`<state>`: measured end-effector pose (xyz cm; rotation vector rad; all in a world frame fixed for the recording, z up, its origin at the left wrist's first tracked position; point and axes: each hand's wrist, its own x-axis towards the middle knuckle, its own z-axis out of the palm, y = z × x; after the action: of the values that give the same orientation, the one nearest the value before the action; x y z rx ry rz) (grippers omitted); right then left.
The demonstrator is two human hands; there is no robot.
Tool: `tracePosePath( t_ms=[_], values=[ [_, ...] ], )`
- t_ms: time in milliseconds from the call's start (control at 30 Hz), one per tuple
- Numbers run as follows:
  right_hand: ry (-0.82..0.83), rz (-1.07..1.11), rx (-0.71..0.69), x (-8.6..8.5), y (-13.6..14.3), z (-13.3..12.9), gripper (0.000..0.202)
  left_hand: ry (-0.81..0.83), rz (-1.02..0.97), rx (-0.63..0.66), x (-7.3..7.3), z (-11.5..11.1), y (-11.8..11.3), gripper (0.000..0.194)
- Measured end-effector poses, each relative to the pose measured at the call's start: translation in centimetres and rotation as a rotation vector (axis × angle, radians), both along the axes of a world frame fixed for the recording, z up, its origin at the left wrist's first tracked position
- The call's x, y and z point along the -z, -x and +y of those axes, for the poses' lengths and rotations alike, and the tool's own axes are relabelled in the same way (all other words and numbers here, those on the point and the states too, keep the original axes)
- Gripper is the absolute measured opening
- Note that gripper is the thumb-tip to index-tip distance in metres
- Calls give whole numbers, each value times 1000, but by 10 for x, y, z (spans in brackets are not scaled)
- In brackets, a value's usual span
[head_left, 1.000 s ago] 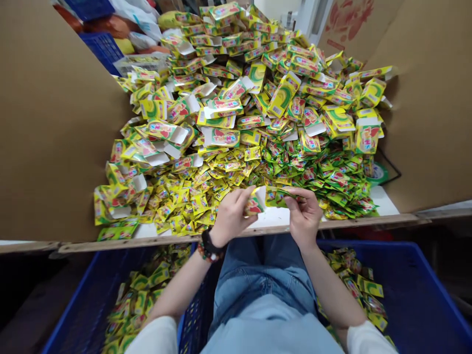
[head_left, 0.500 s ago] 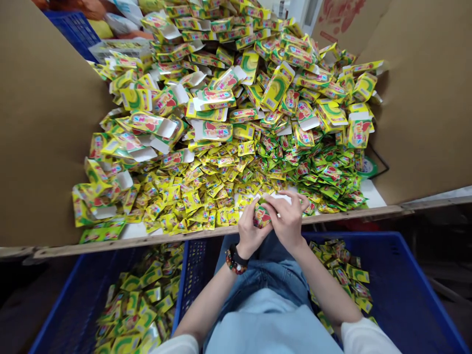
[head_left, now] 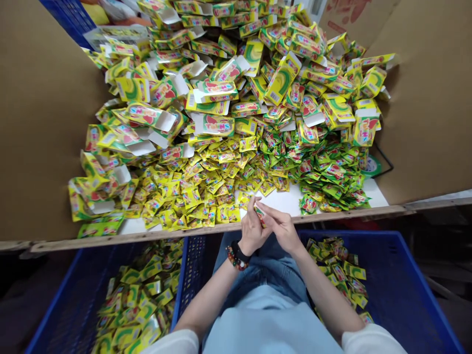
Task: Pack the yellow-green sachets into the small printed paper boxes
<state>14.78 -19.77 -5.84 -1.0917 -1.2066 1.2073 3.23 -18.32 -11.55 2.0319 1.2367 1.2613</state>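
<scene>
My left hand (head_left: 251, 229) and my right hand (head_left: 282, 227) meet at the near table edge, both pinching one small yellow-green carton (head_left: 260, 212) between them. The carton is mostly hidden by my fingers. A beaded bracelet and a dark band sit on my left wrist. Just beyond my hands lies a heap of small yellow sachets (head_left: 199, 189) on the left and greener sachets (head_left: 332, 179) on the right. Behind those is a pile of open yellow cartons (head_left: 214, 101) with white flaps.
The white table (head_left: 285, 200) is walled by brown cardboard (head_left: 40, 123) on both sides. Below its wooden edge stand two blue crates: the left crate (head_left: 79, 290) holds many packed cartons, the right crate (head_left: 401, 275) holds fewer. A tape roll (head_left: 369, 166) lies at the right.
My hands drew together from apart, closing the carton and pulling it nearer to my body at the table edge. The view shifted slightly downward.
</scene>
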Motion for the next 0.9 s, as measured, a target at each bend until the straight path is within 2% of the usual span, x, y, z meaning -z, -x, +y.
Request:
tracePosePath(
  t_ms=[167,267,367,467,633,767,833,900],
  values=[
    [10,-78,193,-1,6,2,28,23,72,-38,0,1,-1,67],
    [-17,-119,145,-1,6,4,27,21,59,-41,1,1,-1,62],
    [-129,-203,87,2,6,3,32,23,19,-29,-1,1,-1,55],
    [-206,-229,105,8,6,-2,34,3,13,-38,-4,1,0,50],
    [-126,-134,176,13,3,-12,24,-40,65,45,-2,-2,-2,56],
    [10,-101,230,6,2,-14,33,-152,47,62,2,-4,-7,57],
    [5,-121,256,2,3,-12,29,-197,26,52,2,-3,-9,56],
    [-69,-156,254,-1,6,-9,22,-208,-8,30,0,-1,-10,54]
  ],
)
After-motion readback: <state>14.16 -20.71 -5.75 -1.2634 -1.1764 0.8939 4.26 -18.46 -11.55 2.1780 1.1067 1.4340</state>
